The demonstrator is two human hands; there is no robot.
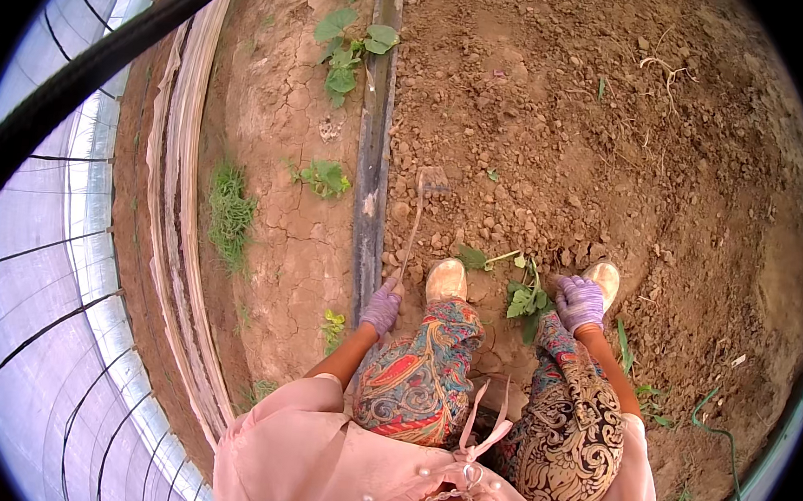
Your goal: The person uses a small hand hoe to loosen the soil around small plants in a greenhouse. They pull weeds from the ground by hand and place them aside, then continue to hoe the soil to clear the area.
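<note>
My left hand (382, 306), in a purple knit glove, is closed around the handle of a small hoe (414, 234). Its flat blade (435, 179) rests on the loose soil ahead, beside a dark drip strip. In a matching glove, my right hand (579, 302) has its fingers curled in front of my right shoe (603, 278). Just left of it is a leafy green plant (527, 298), partly against my trouser leg. Whether the fingers grip the plant or its roots is hidden. A cut or loose leafy stem (488, 259) lies on the soil between my shoes.
The dark drip strip (368, 234) runs lengthwise to my left, with vine seedlings (345, 58) and a small plant (324, 178) along it. Further left are a grass tuft (231, 214), a pale rolled sheet (184, 137) and the greenhouse film wall (40, 225). A green cord (716, 429) lies at right.
</note>
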